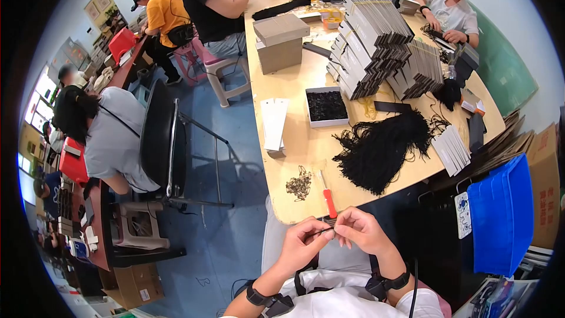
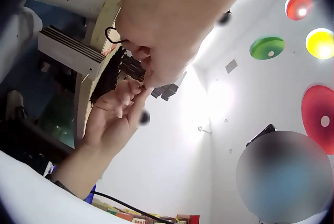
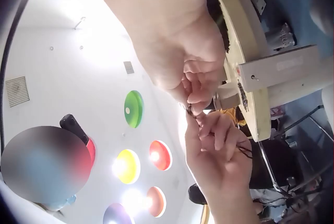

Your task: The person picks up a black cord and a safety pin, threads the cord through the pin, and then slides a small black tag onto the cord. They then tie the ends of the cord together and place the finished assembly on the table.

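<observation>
Both hands meet in front of the person's body, at the near edge of the table (image 1: 282,203). Between thumb and fingertips, my left hand (image 1: 305,244) pinches a thin black cord (image 1: 322,232); a loop of that cord (image 2: 110,35) hangs out beside the hand in the left wrist view. My right hand (image 1: 361,233) has its thumb and index finger together at the cord's other end, fingertips nearly against the left ones. The fingers hide the small spot they work on. Just beyond lie a red-handled tool (image 1: 329,203) and a pile of small bronze-coloured metal pieces (image 1: 299,184).
A bundle of black cords (image 1: 382,150) spreads over the table, near a white box of black pieces (image 1: 327,107). Tall stacks of grey cartons (image 1: 371,44) stand behind. A blue bin (image 1: 500,218) is at the right. Another person (image 1: 453,12) sits across the table.
</observation>
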### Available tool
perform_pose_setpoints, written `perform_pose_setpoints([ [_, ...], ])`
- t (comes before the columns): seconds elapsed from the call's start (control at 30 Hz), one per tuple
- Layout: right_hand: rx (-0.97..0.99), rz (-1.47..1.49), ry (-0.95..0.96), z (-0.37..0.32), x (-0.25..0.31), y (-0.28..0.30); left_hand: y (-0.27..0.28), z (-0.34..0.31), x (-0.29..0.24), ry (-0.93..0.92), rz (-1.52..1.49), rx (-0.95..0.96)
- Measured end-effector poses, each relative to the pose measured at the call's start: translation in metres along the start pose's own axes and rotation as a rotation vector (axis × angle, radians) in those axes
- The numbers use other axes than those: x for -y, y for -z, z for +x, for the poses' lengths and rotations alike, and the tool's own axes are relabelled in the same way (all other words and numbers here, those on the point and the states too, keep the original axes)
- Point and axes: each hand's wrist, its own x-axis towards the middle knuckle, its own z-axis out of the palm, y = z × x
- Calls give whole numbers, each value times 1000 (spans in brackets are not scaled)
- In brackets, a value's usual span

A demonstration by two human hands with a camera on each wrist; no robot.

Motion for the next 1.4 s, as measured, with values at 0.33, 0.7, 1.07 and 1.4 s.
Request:
perform_pose_setpoints([
  [0.33,94,-49,79,-4,0,-9,9,0,9,194,-518,278],
  [0.7,-211,-1039,721,-9,13,-33,9,-6,-10,184,-503,183],
  [1.07,-352,-392,446,-7,2,-42,-8,-11,-37,-203,118,-85],
  [1.4,-413,-683,567,1,6,-45,-14,-9,-42,-338,563,-304],
])
